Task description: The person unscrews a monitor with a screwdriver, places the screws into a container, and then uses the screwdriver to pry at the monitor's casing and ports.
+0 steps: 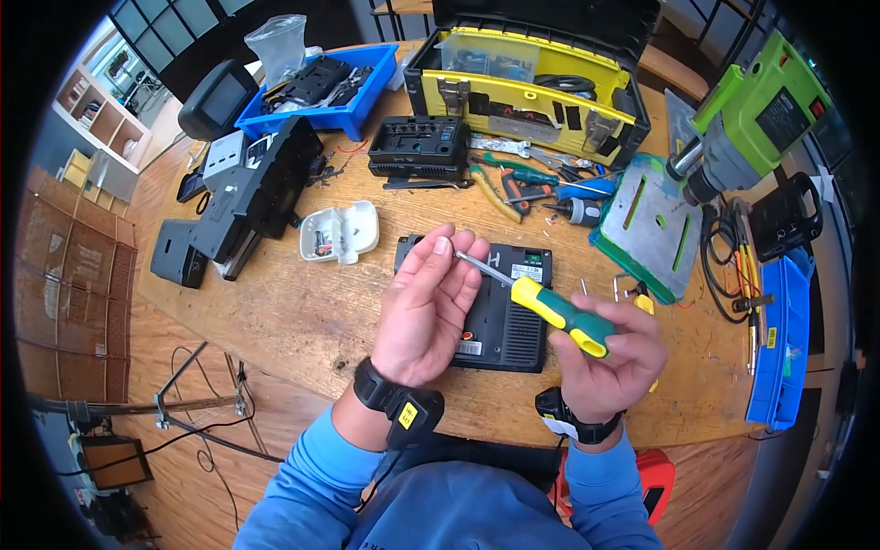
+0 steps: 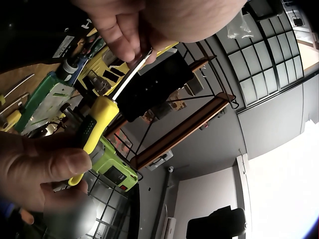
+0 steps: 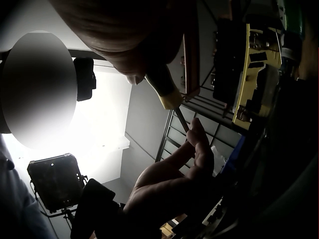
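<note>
Ceiling (image 2: 284, 184) beyond screwdriver (image 1: 555, 310): wrist views only

A device (image 1: 504, 335) is placed towards the near edge of the bench (image 1: 275, 312). Above it a screwdriver (image 1: 541, 302) is held, handle in the right hand (image 1: 614, 367), tip at the left hand (image 1: 426, 307). Left of the device a case (image 1: 361, 226) is set. Pliers (image 1: 496, 195) are laid behind the device, before the toolbox (image 1: 573, 135). The toolbox is flanked by a tray (image 1: 344, 119), left, and a drill (image 1: 770, 115), right.
</note>
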`<state>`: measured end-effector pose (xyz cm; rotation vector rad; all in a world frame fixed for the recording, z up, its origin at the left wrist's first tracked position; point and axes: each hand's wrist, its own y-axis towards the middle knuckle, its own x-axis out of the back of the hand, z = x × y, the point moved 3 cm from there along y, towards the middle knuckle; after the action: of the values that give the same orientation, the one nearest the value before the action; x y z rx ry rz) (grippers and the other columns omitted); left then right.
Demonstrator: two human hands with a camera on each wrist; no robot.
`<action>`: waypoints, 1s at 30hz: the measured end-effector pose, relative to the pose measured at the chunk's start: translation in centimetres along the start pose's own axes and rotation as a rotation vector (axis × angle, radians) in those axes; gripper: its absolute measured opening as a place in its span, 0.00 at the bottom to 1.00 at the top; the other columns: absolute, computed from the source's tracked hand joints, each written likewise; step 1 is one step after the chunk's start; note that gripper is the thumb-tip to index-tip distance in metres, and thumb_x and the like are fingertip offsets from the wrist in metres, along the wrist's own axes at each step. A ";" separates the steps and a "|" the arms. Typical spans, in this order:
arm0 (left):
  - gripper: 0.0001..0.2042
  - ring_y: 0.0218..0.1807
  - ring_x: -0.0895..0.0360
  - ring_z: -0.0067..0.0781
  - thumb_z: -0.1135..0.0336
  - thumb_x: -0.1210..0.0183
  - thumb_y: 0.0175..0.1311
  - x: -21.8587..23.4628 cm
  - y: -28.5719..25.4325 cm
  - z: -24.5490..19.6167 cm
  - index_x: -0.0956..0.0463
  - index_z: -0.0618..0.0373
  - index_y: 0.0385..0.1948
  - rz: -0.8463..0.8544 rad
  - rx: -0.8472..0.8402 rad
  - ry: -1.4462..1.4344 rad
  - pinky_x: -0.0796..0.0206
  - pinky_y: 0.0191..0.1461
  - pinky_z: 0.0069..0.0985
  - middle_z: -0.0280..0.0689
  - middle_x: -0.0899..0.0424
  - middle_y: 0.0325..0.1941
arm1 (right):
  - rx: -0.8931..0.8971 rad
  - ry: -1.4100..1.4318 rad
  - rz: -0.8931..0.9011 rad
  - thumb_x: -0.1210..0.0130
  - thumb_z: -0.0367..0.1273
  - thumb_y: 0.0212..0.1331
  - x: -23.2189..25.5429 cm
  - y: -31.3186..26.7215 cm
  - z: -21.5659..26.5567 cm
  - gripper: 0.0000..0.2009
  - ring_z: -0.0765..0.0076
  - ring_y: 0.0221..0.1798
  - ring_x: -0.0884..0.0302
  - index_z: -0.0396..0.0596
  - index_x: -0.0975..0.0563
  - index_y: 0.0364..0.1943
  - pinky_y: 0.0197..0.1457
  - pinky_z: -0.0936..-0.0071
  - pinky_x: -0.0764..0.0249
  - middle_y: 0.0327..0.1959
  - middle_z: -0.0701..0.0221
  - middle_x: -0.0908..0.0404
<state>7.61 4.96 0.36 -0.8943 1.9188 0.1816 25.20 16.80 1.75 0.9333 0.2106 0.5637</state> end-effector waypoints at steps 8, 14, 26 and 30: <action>0.14 0.64 0.15 0.33 0.66 0.43 0.83 -0.4 -0.2 0.1 0.28 0.56 0.64 -0.041 -0.021 -0.028 0.19 0.65 0.28 0.38 0.15 0.61 | 0.022 -0.012 0.008 0.20 0.25 0.54 -0.1 0.0 0.0 0.31 0.50 0.54 0.10 0.50 0.33 0.54 0.53 0.64 0.07 0.58 0.59 0.26; 0.13 0.68 0.17 0.37 0.69 0.45 0.83 -0.1 -0.1 0.4 0.28 0.56 0.64 -0.008 -0.018 -0.099 0.18 0.67 0.32 0.40 0.16 0.63 | 0.024 -0.034 0.007 0.20 0.24 0.54 0.0 -0.1 0.2 0.29 0.50 0.54 0.10 0.51 0.31 0.52 0.52 0.65 0.07 0.58 0.60 0.25; 0.12 0.66 0.17 0.37 0.70 0.47 0.84 0.6 0.0 0.3 0.29 0.59 0.63 0.025 -0.018 -0.116 0.16 0.64 0.27 0.42 0.18 0.61 | 0.037 -0.022 -0.031 0.21 0.24 0.55 0.2 0.0 0.3 0.30 0.48 0.55 0.11 0.50 0.33 0.54 0.53 0.62 0.06 0.59 0.58 0.26; 0.11 0.63 0.15 0.34 0.69 0.45 0.83 0.6 -0.1 0.1 0.26 0.57 0.61 -0.008 -0.043 -0.095 0.16 0.63 0.26 0.40 0.15 0.59 | 0.039 -0.017 -0.014 0.22 0.24 0.55 0.3 0.0 0.3 0.31 0.48 0.55 0.11 0.49 0.34 0.55 0.54 0.62 0.06 0.59 0.57 0.27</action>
<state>7.55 4.67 -0.15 -0.9062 1.8285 0.2569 25.60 16.71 1.97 0.9732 0.2134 0.5404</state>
